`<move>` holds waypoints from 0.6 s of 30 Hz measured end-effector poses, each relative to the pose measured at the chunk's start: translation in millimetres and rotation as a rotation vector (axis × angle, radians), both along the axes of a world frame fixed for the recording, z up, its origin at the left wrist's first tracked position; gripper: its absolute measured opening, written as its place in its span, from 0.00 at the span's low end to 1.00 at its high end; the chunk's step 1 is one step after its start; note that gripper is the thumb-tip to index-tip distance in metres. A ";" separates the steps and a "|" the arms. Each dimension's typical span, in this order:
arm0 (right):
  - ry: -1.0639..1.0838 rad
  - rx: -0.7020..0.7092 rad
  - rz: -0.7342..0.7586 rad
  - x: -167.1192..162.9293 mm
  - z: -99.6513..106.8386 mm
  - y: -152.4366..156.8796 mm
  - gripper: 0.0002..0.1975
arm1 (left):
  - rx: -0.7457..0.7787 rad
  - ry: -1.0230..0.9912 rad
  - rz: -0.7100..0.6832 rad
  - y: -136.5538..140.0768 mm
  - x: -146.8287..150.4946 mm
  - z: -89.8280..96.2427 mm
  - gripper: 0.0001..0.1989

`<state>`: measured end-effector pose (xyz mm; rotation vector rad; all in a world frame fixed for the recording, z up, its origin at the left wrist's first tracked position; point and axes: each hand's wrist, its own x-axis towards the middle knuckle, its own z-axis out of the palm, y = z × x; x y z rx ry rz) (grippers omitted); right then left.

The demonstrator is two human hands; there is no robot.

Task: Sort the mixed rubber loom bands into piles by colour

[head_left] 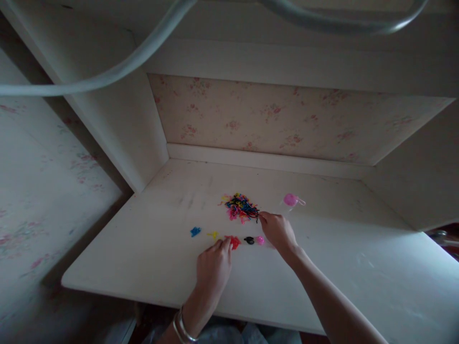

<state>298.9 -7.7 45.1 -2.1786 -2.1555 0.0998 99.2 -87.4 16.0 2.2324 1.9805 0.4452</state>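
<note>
A mixed heap of small rubber bands [239, 206] in many colours lies on the white desk. My right hand [278, 231] is at the heap's right edge, its fingertips pinched on a dark band. Closer to me, sorted by colour in a row, are blue bands [195, 231], yellow bands [214, 235], red bands [234, 242], black bands [249, 240] and pink bands [260, 240]. My left hand [214, 263] touches the left side of the red pile with its fingers pressed together; what they hold is too small to tell.
Behind my right hand lies a round pink item with a loop [291, 199], beside something clear. The white desktop [143, 258] is bounded by side panels and a floral back panel [258, 117]. A pale curved tube [150, 48] crosses the top of the view.
</note>
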 end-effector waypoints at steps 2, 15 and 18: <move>0.025 0.019 -0.006 1.3 -0.1 -2.1 0.16 | -0.008 0.026 0.013 2.7 1.0 0.0 0.13; 0.195 0.078 0.029 8.9 6.8 -29.5 0.14 | -0.067 0.022 -0.025 7.7 3.1 1.0 0.13; 0.238 0.055 0.092 1.8 10.4 -43.5 0.15 | -0.062 -0.038 -0.033 5.5 0.5 1.5 0.15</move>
